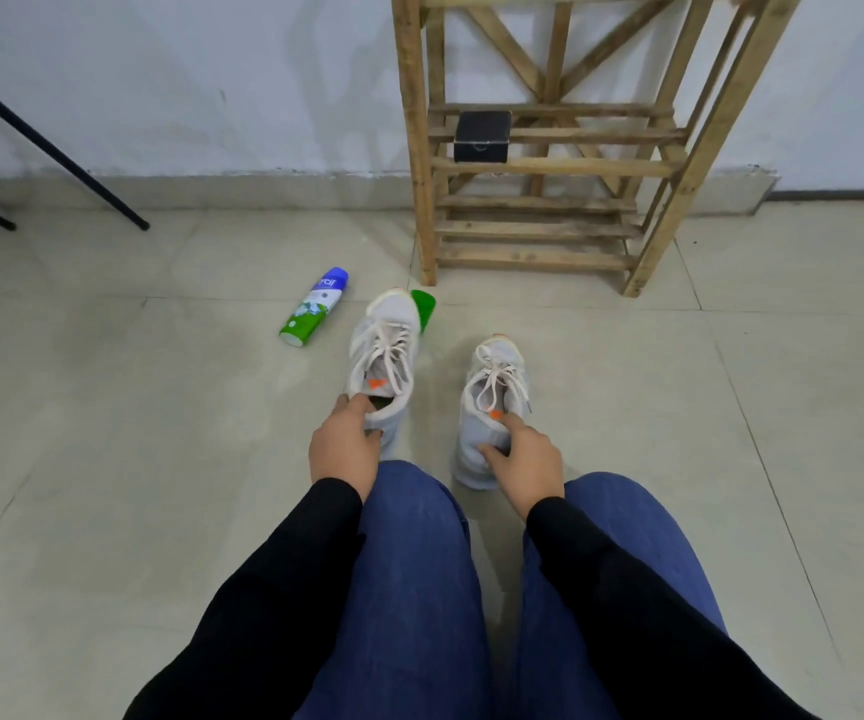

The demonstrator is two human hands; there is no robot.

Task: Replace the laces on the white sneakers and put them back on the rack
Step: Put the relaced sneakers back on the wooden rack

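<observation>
Left hand point(345, 449): grasps the heel collar of the left sneaker point(386, 324); fingers curled over the rim into the opening.
Right hand point(526, 462): grasps the heel of the right sneaker point(497, 356); one finger reaches into the opening by the orange tab, the thumb presses on the outer heel.
Left sneaker: in front of the left knee, toe pointing away from the person toward the rack point(549, 166), well short of it. Whether the sole rests on the floor point(108, 407) cannot be told.
Right sneaker: beside the left sneaker, apart from it, nearer the person, toe pointing the same way.
Laces point(387, 356): off-white, threaded through the eyelets of both sneakers, ends loose over the tongues.
Rack: wooden, slatted shelves, standing against the wall.
Black box point(482, 136): on a middle shelf of the rack, at its left end.
Spray can point(315, 306): lying on its side on the floor, left of the left sneaker.
Green cap point(424, 306): on the floor, just behind the left sneaker's toe, partly hidden by it.
Black metal legs point(56, 142): far left, against the wall.
</observation>
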